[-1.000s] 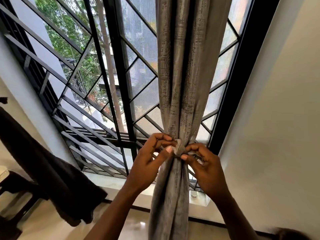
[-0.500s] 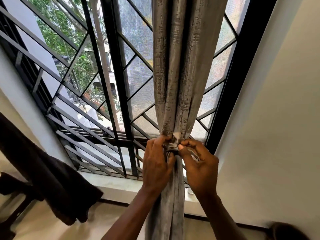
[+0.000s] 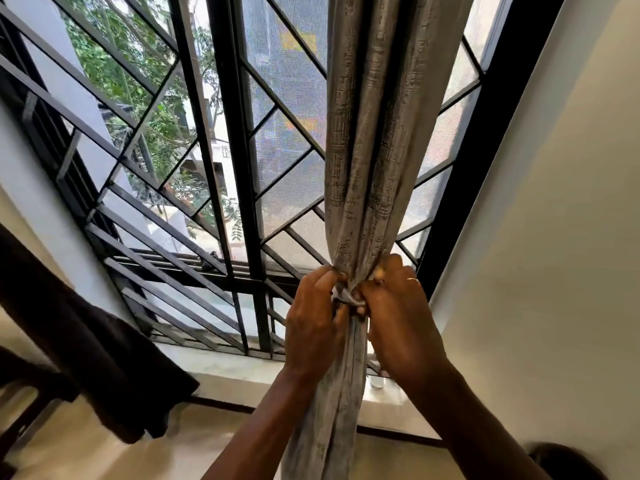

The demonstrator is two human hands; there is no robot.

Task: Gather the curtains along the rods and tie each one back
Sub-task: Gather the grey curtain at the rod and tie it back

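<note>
Cinching the tie [image 3: 346, 298] around the gathered curtain [image 3: 374, 150].

Pinches one end of the pale tie with the left grip [image 3: 313, 327], fingers curled hard on it; clamps the other end with the right grip [image 3: 401, 320], curled just as tight. Has drawn both in since a moment ago, from a loose fingertip hold to knuckles almost touching over the knot. Keeps the curtain bunched in one narrow column before the window grille [image 3: 239, 168], close to the black window frame [image 3: 481, 168], waisted right between the grips. Reads as the knot being pulled home, so likely near done here; cannot tell whether locked, hidden under fingers.
</note>
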